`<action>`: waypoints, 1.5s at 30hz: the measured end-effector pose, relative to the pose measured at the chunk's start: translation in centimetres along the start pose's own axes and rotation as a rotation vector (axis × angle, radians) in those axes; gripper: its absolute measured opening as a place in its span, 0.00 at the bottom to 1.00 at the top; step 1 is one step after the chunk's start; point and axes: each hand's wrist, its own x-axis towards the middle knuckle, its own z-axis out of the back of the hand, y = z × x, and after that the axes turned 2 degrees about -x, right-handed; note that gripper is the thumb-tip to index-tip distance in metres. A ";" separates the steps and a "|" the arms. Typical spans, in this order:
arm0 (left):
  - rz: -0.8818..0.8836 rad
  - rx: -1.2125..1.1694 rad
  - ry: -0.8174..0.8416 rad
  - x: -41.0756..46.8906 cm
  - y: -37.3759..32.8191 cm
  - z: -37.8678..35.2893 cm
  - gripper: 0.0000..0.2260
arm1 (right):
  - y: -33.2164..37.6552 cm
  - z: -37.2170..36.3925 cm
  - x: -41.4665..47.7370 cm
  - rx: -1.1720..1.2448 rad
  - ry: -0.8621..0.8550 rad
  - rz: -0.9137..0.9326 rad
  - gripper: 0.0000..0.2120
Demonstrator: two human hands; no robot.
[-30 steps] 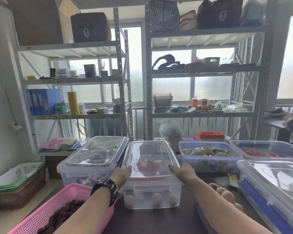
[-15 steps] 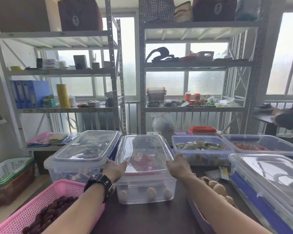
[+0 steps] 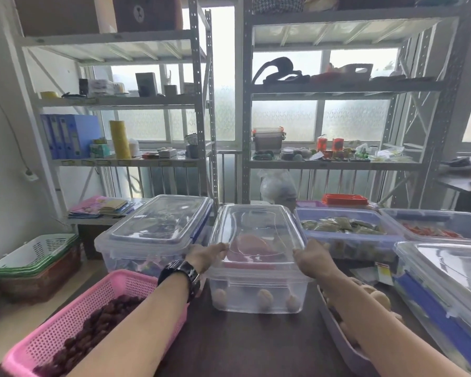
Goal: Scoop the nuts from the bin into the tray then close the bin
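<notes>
A clear plastic bin (image 3: 256,289) stands in the middle of the dark table, with a few pale nuts (image 3: 265,300) on its bottom and a pink scoop (image 3: 252,244) inside. Its clear lid (image 3: 256,227) lies on top. My left hand (image 3: 206,258), with a black watch on the wrist, grips the lid's near left edge. On the near right edge of the lid rests my right hand (image 3: 310,259). A lilac tray (image 3: 335,333) holding nuts (image 3: 375,295) lies at the right, partly hidden under my right forearm.
A pink basket (image 3: 65,322) of dark red fruit sits at front left. Another lidded clear bin (image 3: 152,235) stands left of the nut bin. Bluish bins (image 3: 346,235) stand to the right, with a lidded one (image 3: 446,273) at the far right. Metal shelves rise behind. Baskets (image 3: 33,257) are stacked at left.
Both hands stay on the lid's near corners. The camera view has shifted slightly and the bin sits a little nearer and lower in view.
</notes>
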 end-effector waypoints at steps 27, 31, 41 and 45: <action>-0.307 0.313 -0.299 -6.5 -2.7 -2.1 0.17 | 0.5 -0.9 0.6 -0.080 -0.102 0.050 0.16; -0.275 0.422 -0.297 -7.7 -3.3 -2.1 0.16 | 0.2 -1.3 0.4 -0.198 -0.067 0.086 0.18; -0.496 -0.681 0.016 -15.4 -2.7 -1.9 0.23 | 3.8 1.3 -9.0 1.020 -0.103 0.389 0.29; -0.541 -1.159 0.386 -20.0 -1.1 -1.9 0.31 | 2.6 1.2 -13.4 1.808 0.273 0.441 0.35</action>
